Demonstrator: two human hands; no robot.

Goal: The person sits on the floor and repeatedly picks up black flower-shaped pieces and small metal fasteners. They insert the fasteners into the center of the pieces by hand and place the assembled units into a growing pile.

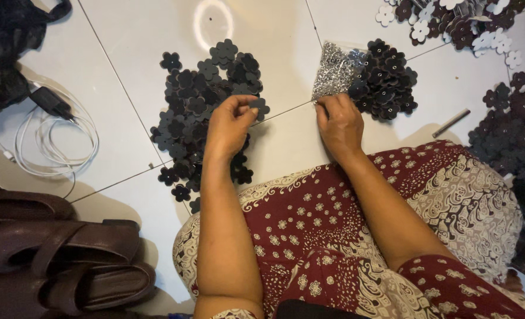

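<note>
Looking down through the head camera, I see my left hand (230,121) raised over the white tiled floor (126,35), its thumb and fingers pinched together on one dark flower-shaped piece (259,105) that sticks out toward the right of the fingertips. Beneath and beyond that hand spreads a big heap of the same dark flower pieces (206,88), running from under the wrist up and away from me. My right hand (339,124) rests just across a tile seam from the left one, fingers curled together at the near edge of a clear bag of small silver metal bits (335,70); whether anything is pinched in those fingertips I cannot tell. Touching the bag on its far right side lies a smaller pile of dark flowers (389,80). Further right of that hand a thin metal rod (451,123) lies on the tile. Well off to the left of my left hand a white cable with a black charger (50,127) is coiled, with brown sandals (67,260) nearer me. Both forearms rest over my red patterned skirt (333,224).
</note>
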